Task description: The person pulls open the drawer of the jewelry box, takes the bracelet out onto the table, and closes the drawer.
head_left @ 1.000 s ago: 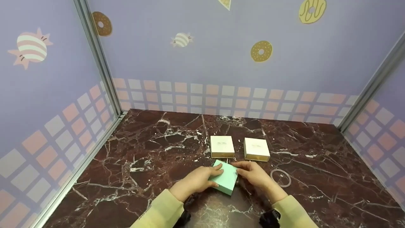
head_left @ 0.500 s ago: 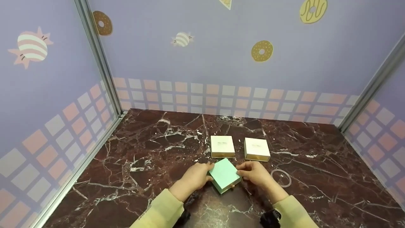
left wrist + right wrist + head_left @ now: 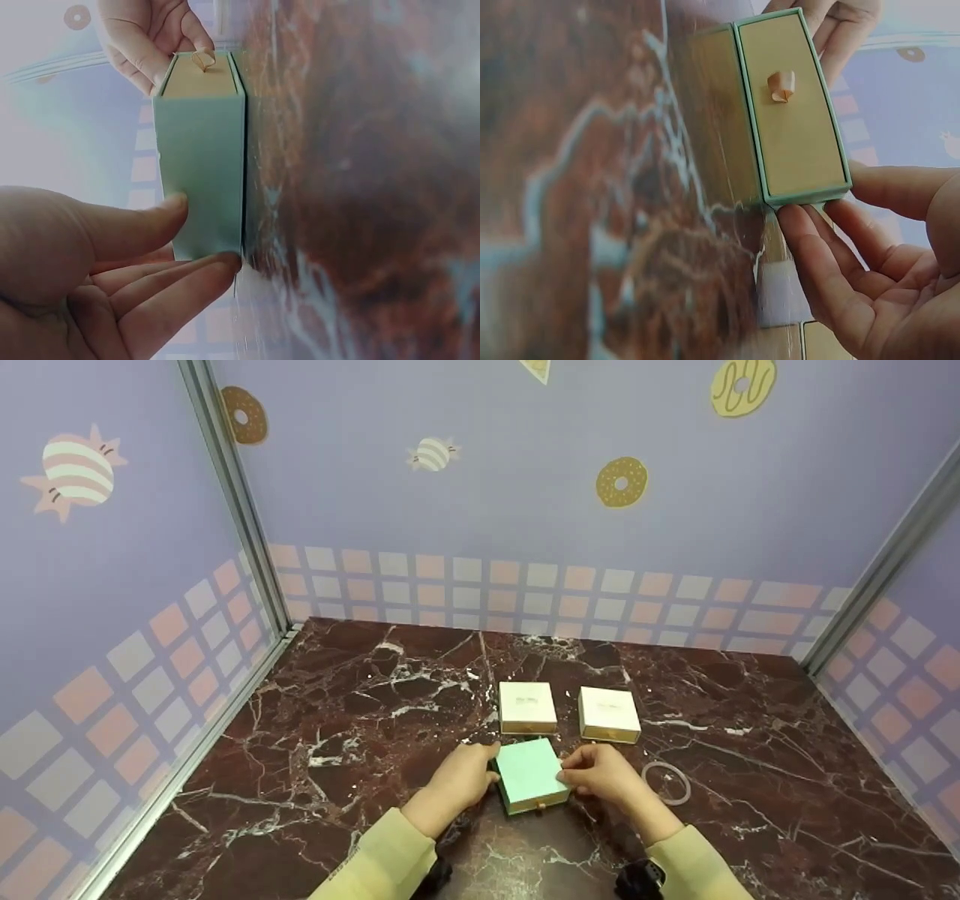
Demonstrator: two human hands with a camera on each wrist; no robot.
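Observation:
A mint-green drawer box (image 3: 531, 771) stands on the marble table between both hands. Its gold drawer front, with a small ribbon pull (image 3: 781, 85), faces the person, and the drawer sits flush in its sleeve. My left hand (image 3: 463, 774) grips the box at its left side; the left wrist view has the thumb (image 3: 174, 204) against the side wall and the fingertips at the far corner. On the opposite side my right hand (image 3: 600, 771) holds it with thumb and fingers, the fingertips low against the wall. Whatever the box contains is hidden.
Two cream boxes with gold fronts, one on the left (image 3: 527, 706) and one on the right (image 3: 609, 712), stand just behind the green box. A pale ring (image 3: 666, 783) lies right of the right hand. Patterned panels (image 3: 480, 510) border the table.
The green box has turned on the table between the hands, bringing its gold front and ribbon pull round toward the person. The left fingers have shifted from its top to its left side.

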